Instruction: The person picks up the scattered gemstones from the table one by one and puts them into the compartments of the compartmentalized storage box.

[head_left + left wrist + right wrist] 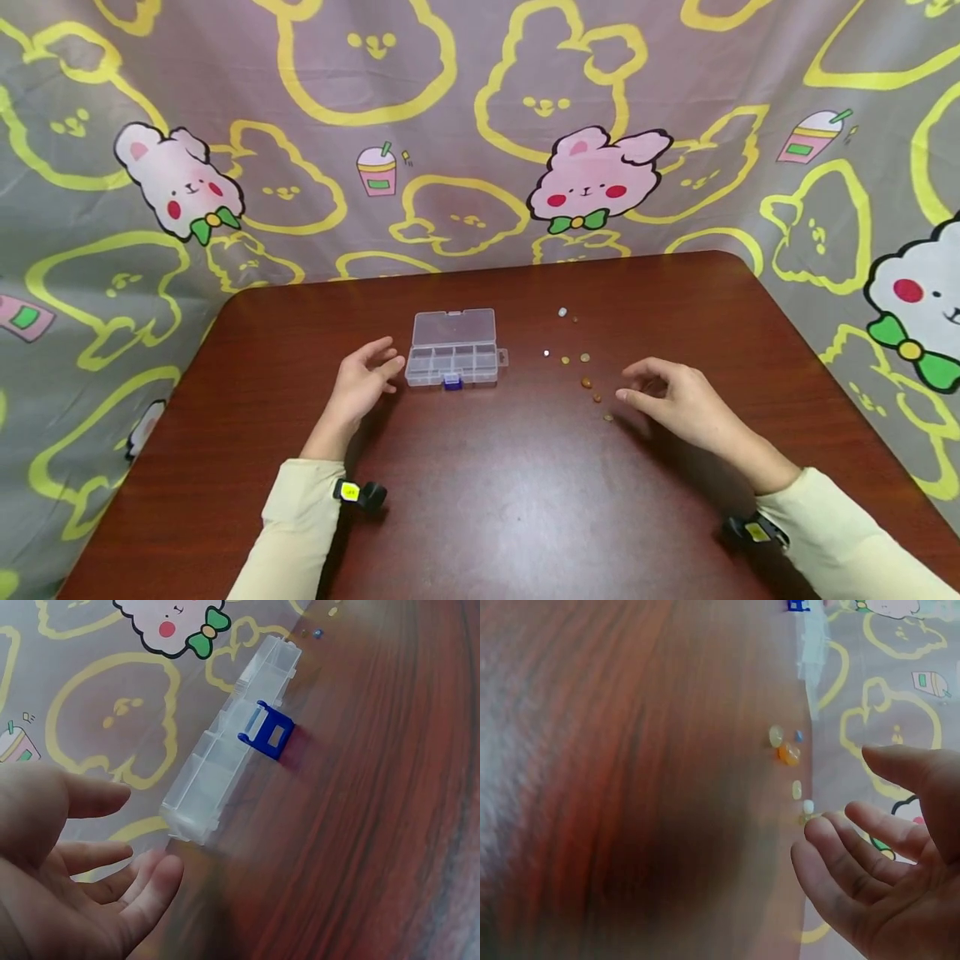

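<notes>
A clear plastic compartment box (453, 364) lies on the table with its lid (454, 327) raised at the back. Its blue latch (452, 382) hangs at the front. Just left of the box is my left hand (362, 377), fingers loosely bent and holding nothing; in the left wrist view a small gap parts it from the box (202, 787). My right hand (675, 398) hovers beside several small beads or stones, its fingers loosely bent around nothing. Among these are an orange bead (587, 383), a pale bead (585, 357) and a white bead (562, 312).
The brown wooden table (480, 500) has a patterned curtain (465, 125) hanging behind it and at both sides. A hang tab (503, 357) sticks out from the box's right end. Each forearm wears a small black wrist camera (371, 497).
</notes>
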Available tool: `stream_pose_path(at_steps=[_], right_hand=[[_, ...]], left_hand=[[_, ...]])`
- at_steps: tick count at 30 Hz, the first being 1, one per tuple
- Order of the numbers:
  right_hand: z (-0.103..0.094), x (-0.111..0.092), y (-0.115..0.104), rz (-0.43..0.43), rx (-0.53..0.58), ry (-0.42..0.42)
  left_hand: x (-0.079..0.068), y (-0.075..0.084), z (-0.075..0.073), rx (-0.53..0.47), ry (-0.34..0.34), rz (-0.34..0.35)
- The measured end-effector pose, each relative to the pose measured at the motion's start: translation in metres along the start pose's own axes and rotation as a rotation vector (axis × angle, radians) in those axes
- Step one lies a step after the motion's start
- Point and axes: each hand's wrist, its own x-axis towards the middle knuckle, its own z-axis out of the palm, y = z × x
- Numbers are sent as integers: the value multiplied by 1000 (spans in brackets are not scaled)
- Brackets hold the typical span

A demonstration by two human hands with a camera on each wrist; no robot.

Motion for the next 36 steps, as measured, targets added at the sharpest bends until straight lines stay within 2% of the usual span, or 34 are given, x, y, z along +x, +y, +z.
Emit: stream_pose_path(at_steps=[4, 10, 21, 36], right_hand=[[3, 0, 0, 2, 46, -45], [7, 0, -2, 29, 85, -98], [13, -5, -1, 22, 87, -106], [18, 2, 3, 24, 56, -155]], left_hand=[[3, 0, 5, -43, -11, -24], [6, 0, 11, -79, -20, -25], [12, -1, 17, -39, -16, -24], [12, 0, 18, -24, -27, 30]])
